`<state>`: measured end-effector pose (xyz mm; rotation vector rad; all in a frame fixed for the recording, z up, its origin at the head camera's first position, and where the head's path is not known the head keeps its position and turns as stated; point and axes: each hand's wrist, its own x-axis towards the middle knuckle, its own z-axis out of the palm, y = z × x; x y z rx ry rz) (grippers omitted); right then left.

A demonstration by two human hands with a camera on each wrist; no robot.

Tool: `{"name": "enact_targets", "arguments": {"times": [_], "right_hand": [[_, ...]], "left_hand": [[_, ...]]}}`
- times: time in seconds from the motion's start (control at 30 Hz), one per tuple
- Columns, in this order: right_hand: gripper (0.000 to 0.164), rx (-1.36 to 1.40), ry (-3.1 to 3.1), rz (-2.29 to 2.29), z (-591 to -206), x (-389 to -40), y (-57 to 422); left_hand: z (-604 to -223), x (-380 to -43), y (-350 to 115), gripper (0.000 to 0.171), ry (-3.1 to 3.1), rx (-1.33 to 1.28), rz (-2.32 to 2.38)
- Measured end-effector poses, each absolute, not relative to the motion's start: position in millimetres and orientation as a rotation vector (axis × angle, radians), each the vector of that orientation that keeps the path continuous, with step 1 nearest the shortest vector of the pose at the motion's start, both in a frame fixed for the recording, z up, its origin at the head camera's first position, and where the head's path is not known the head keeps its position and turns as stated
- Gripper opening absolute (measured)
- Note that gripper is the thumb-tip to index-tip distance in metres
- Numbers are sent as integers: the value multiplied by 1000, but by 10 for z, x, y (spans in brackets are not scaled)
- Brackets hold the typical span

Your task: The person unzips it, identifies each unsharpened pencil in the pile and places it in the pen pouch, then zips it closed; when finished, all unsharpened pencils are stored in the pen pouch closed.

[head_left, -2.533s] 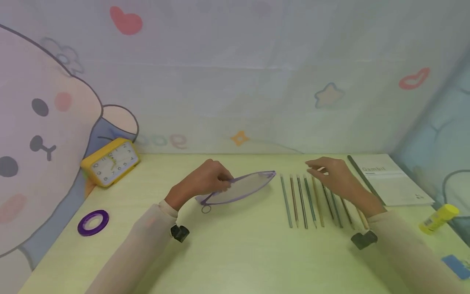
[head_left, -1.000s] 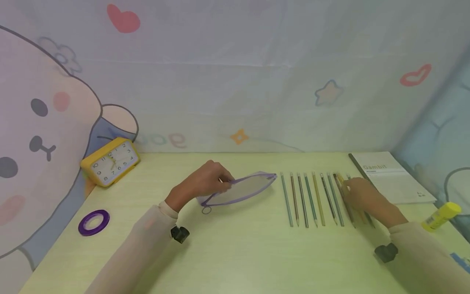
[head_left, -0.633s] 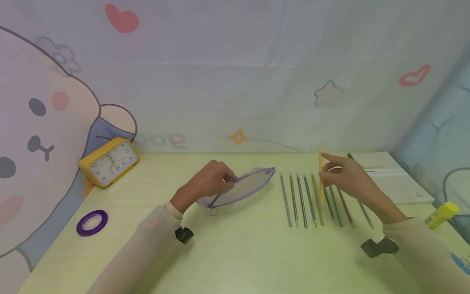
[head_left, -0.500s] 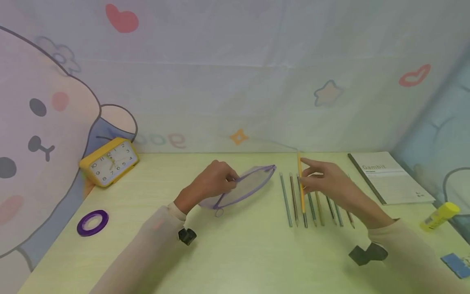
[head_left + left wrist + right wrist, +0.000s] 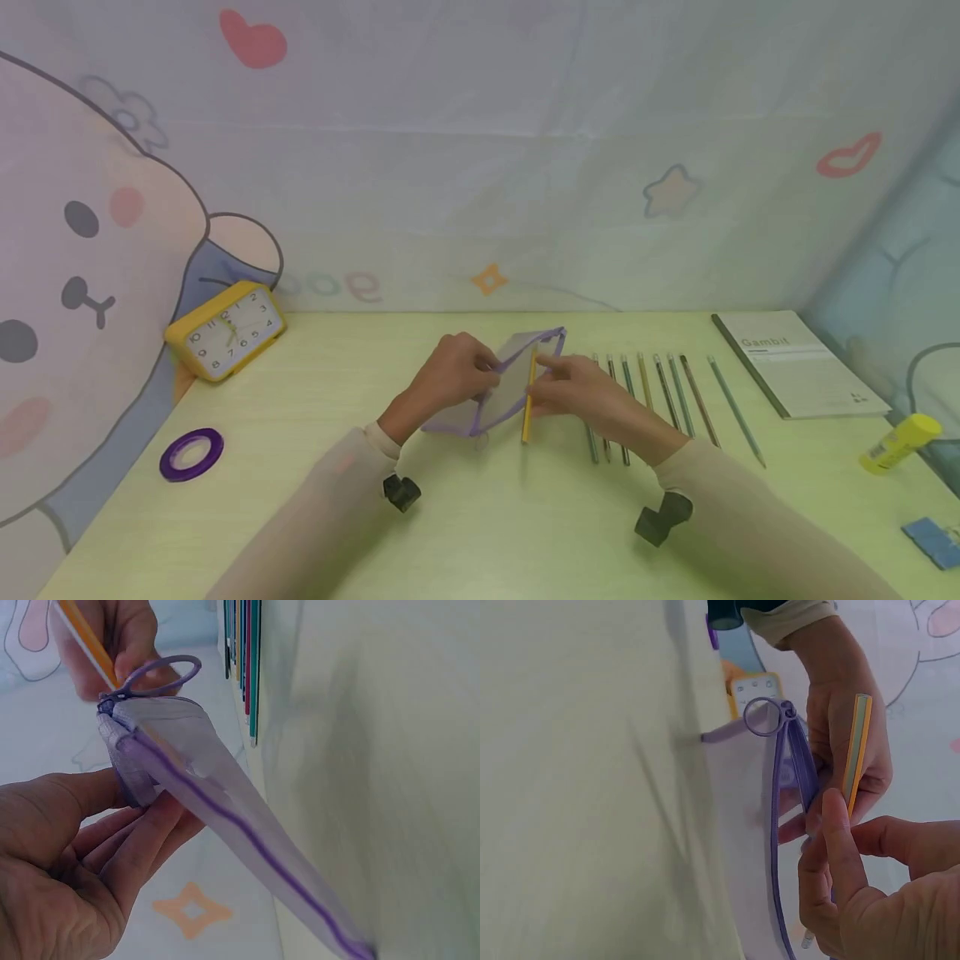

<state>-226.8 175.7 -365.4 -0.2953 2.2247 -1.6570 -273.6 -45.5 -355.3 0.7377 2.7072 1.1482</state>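
- My right fingers (image 5: 844, 855) pinch a yellow pencil (image 5: 527, 417), slanting at the mouth of the mesh pouch (image 5: 501, 404).
- My left fingers (image 5: 150, 840) pinch the pouch's rim, just beside my right ones.
- Pencils (image 5: 700, 400) lie side by side on the surface (image 5: 510, 533), right of my right fingers.
- Farther right lies a notebook (image 5: 802, 367).

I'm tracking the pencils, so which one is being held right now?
The bright orange-yellow pencil, pinched in the right hand; the other visible pencils, including a duller yellow one, lie on the table.
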Motion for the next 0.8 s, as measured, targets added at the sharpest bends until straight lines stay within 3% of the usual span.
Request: {"name": "enact_targets", "arguments": {"times": [0.33,0.57,0.6,0.7,0.8], "right_hand": [[81,-160,2307,-1570,-3721,-2524,1560],[27,-113,2370,-1561,-3770,-2611,1501],[25,-106,2366,-1566,-3777,-2623,1493],[39,-88,2362,-1555,-3775,-2649,1470],[63,-88,2383,-1504,-3738,-2648,1464]], "left_hand": [[-3637,-2715,-391,18,2600,563,1373],[-3636,-2696,-361,21,2641,520,1379],[-3631,-2693,-358,21,2655,519,1367],[-3611,-2686,-352,20,2702,533,1326],[-3577,-2673,-341,20,2736,549,1294]]}}
